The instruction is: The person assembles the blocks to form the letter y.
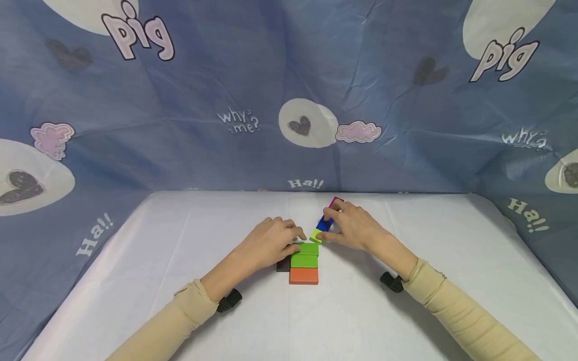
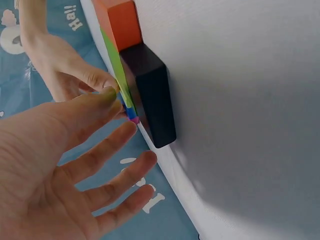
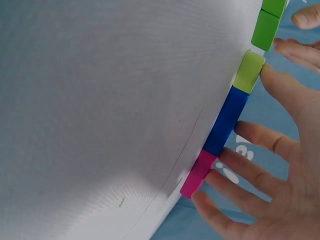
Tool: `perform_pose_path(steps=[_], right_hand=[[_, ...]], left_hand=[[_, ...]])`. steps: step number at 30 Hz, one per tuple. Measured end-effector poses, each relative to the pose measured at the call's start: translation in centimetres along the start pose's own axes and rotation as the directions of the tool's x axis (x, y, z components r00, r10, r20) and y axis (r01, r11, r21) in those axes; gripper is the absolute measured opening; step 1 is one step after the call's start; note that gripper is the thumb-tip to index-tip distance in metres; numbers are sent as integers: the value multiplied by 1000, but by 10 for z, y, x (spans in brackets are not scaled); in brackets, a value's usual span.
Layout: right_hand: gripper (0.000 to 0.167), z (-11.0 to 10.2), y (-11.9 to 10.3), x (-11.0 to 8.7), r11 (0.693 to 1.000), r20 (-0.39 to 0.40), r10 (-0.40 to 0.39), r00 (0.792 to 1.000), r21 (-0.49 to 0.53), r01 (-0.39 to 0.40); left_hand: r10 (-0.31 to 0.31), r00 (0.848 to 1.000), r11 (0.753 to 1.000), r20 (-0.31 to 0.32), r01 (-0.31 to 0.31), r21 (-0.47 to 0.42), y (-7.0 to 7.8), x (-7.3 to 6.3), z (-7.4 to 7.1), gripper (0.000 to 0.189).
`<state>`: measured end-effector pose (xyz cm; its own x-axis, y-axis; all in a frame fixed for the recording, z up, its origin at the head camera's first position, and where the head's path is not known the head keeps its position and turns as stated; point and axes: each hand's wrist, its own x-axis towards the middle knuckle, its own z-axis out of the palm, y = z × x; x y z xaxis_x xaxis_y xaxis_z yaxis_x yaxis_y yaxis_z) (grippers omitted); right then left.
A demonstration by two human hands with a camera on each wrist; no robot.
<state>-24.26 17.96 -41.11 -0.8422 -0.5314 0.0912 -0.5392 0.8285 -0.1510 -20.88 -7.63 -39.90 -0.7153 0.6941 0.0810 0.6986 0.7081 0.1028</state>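
My right hand [image 1: 354, 228] rests its thumb and fingers along a slanted row of blocks. The row runs from a yellow-green block [image 3: 249, 72] through a blue block [image 3: 227, 120] to a pink block [image 3: 199, 172]. The thumb touches the yellow-green one; the fingers lie along the blue and pink ones, loosely extended. My left hand [image 1: 271, 240] has its thumb at the left end of the upper green block [image 1: 309, 249], other fingers spread and relaxed. Below that lie a second green block [image 1: 304, 261] and an orange block [image 1: 304, 276]. A black block [image 2: 155, 95] adjoins them on the left.
White cloth [image 1: 361, 321] covers the table. Behind it rises a blue printed backdrop [image 1: 253, 160], which also hangs at both sides. A black wrist device shows under the left forearm [image 1: 230, 301] and another under the right forearm [image 1: 411, 268].
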Motion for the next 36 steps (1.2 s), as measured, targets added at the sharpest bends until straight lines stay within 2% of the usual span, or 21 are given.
perform_pose_path(steps=[15,36], right_hand=[[44,2,0,-1,1000,15,8,1000,-10,-7],[44,-1,-1,-1,1000,7,-7,1000,-13,7]], left_hand=[[29,1000,999,12,-28,-20,1,0,9,26],[14,1000,1000,13,-14,-15,4,3,12,28]])
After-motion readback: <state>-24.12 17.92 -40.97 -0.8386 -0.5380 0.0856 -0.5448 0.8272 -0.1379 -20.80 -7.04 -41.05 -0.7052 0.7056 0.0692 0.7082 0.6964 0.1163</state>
